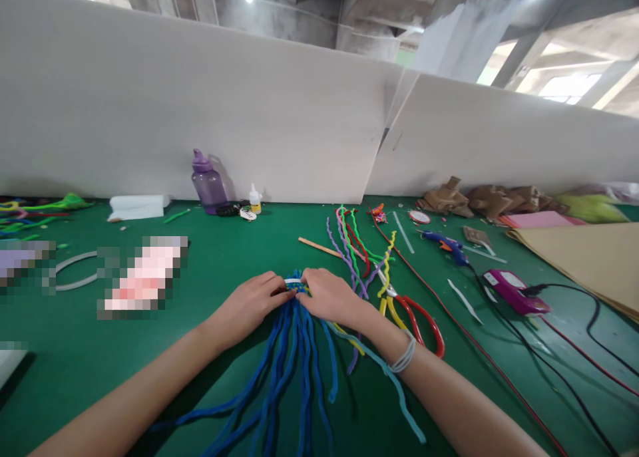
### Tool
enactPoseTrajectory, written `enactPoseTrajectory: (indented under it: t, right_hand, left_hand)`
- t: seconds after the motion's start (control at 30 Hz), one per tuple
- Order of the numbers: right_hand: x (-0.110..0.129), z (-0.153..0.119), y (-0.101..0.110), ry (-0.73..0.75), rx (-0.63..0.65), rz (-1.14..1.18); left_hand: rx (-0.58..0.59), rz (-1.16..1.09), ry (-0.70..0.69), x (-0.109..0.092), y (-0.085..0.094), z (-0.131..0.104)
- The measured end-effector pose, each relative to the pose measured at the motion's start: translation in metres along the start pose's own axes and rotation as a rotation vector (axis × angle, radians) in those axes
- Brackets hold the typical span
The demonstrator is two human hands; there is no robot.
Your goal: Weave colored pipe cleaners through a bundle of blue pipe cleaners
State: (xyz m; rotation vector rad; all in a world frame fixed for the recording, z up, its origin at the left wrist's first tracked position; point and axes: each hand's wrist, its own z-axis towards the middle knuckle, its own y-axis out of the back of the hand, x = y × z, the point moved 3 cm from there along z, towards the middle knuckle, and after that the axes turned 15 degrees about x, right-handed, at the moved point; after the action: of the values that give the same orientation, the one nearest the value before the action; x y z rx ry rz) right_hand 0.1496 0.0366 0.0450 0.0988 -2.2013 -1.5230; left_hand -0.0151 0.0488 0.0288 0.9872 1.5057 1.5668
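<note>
Fingers of the left hand (249, 305) and the right hand (335, 299) close in on the top end of a blue bundle (301, 337) of fuzzy stems, pinching it from its two sides. It lies on the green table (210, 377), its loose strands fanning toward the person, and a white strip (293, 281) crosses its gripped end. A light-blue stem (402, 397) trails out to the right of the bundle. Also right of the bundle are scissors (410, 316) with red and yellow handles, and coloured wavy stems (348, 244) lie just beyond them. A wooden stick (319, 246) sits past the far end of the bundle. Well to the bundle's right are a blue glue gun (446, 245) and a magenta box (516, 291); beyond the bundle and to its left, a purple bottle (210, 189) stands near a small white bottle (254, 199)
</note>
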Motion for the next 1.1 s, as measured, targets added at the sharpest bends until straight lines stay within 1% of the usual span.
enactPoseTrajectory:
  t: [0.13, 0.23, 0.43, 0.53, 0.73, 0.93, 1.1]
  right_hand:
    - [-0.0026, 0.001, 0.0006, 0.004, 0.003, 0.02]
    - [-0.004, 0.0011, 0.0019, 0.001, 0.011, 0.021]
    - [-0.0056, 0.0026, 0.0017, -0.001, 0.03, 0.016]
    - [-0.0048, 0.0022, 0.0015, -0.005, 0.02, 0.005]
    - [-0.0033, 0.0018, -0.0002, -0.005, 0.001, 0.008]
    - [-0.0063, 0.0045, -0.0016, 0.021, -0.013, 0.025]
    - [-0.0103, 0.0038, 0.0006, 0.054, 0.037, 0.053]
  left_hand:
    - [0.011, 0.018, 0.036, 0.0003, -0.0014, -0.0009]
    - [0.026, 0.023, 0.036, -0.0002, -0.0012, -0.0008]
    - [0.004, 0.013, 0.024, -0.0012, 0.0014, 0.0003]
    - [0.013, 0.012, 0.029, -0.0008, 0.0006, 0.0003]
    - [-0.026, 0.002, 0.013, 0.0, 0.0, 0.0]
    - [0.028, 0.02, 0.029, -0.0004, -0.0003, 0.0]
    - [0.04, 0.023, 0.012, -0.0009, 0.0005, 0.001]
